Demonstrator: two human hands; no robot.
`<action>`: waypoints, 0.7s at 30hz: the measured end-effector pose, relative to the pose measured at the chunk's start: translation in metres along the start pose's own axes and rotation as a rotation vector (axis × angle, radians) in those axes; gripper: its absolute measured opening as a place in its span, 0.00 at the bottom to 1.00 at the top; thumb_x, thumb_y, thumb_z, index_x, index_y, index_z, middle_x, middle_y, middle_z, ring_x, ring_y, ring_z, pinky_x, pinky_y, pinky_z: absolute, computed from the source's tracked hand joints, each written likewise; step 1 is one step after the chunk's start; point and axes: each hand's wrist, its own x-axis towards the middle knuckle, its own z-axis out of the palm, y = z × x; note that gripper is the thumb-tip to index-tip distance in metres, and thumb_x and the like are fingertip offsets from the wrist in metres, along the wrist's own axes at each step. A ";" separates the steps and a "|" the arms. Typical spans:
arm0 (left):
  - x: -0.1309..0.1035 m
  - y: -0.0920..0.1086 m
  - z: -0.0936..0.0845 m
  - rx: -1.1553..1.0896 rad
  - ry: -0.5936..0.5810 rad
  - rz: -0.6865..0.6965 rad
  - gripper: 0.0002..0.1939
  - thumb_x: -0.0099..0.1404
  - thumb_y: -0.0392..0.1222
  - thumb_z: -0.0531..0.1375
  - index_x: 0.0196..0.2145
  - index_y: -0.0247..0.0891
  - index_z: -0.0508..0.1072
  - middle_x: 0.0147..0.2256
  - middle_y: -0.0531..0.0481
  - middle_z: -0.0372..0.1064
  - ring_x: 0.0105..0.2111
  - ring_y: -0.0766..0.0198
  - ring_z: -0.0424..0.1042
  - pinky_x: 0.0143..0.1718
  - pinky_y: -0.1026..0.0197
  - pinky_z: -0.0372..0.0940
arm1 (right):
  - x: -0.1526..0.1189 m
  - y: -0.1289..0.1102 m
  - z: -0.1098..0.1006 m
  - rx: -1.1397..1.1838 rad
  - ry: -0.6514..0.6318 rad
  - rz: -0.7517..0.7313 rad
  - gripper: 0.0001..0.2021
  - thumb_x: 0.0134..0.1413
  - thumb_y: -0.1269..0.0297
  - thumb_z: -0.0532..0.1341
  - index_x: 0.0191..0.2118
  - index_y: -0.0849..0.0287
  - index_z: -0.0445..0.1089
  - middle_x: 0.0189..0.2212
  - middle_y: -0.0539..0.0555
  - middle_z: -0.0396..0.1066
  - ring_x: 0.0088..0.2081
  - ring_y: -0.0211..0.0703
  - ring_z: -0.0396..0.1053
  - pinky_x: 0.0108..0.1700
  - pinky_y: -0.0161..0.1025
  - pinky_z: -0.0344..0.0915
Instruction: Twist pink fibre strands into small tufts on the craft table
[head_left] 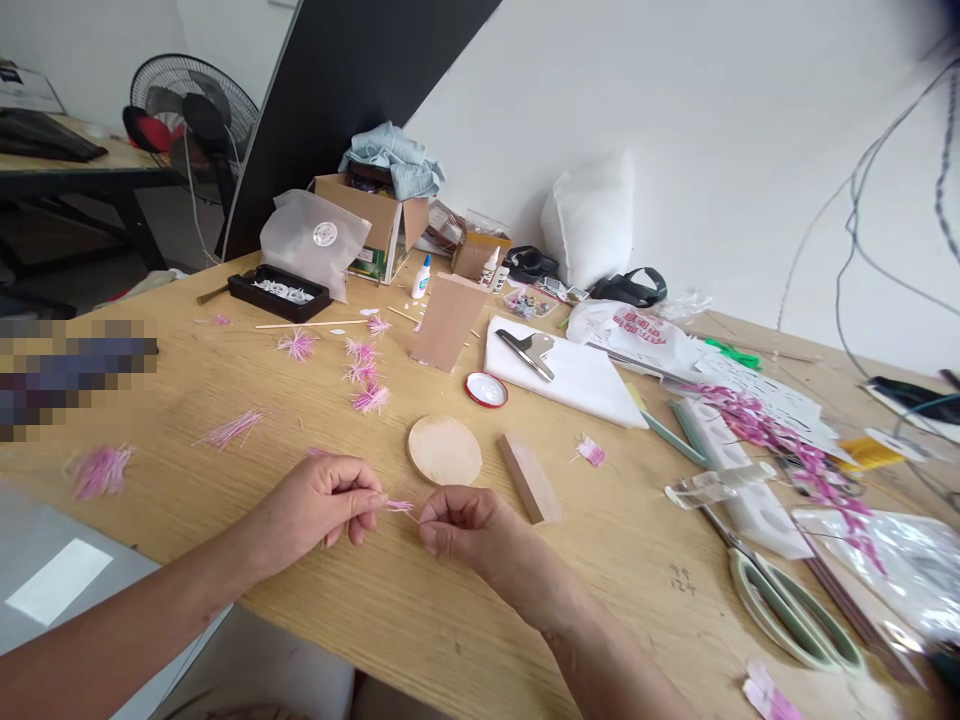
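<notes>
My left hand pinches a small bundle of pink strands, whose ends stick out to the right from between the fingertips. Just right of it, my right hand is closed at the fingertips on a thin strand that runs toward the bundle. A round wooden disc lies flat right behind my hands, with a wooden block to its right. Further left on the table are a loose pink bundle and several fluffy pink tassels.
Scissors and a white power strip lie at the right. Behind are a red-rimmed lid, a metal clip on white foam, an upright board, a glue bottle and a black tray.
</notes>
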 end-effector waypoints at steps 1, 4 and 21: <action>0.000 0.000 0.000 -0.002 -0.001 -0.006 0.12 0.57 0.43 0.54 0.19 0.35 0.66 0.16 0.56 0.62 0.16 0.72 0.59 0.15 0.70 0.52 | 0.000 0.001 -0.001 -0.028 0.010 -0.003 0.07 0.44 0.65 0.59 0.21 0.59 0.63 0.17 0.44 0.56 0.21 0.31 0.49 0.24 0.33 0.45; 0.000 -0.001 -0.001 -0.007 0.008 -0.024 0.12 0.57 0.43 0.54 0.19 0.35 0.66 0.16 0.56 0.62 0.15 0.73 0.57 0.15 0.70 0.52 | -0.004 0.002 -0.009 -0.120 0.066 -0.008 0.06 0.44 0.65 0.57 0.21 0.59 0.63 0.17 0.44 0.55 0.21 0.32 0.49 0.24 0.33 0.45; -0.007 0.006 0.007 0.149 0.032 -0.040 0.08 0.56 0.39 0.53 0.23 0.37 0.69 0.17 0.57 0.61 0.19 0.69 0.61 0.17 0.69 0.53 | 0.001 -0.018 0.024 -0.803 0.302 -0.367 0.08 0.50 0.74 0.55 0.25 0.57 0.67 0.23 0.51 0.68 0.26 0.39 0.63 0.28 0.36 0.57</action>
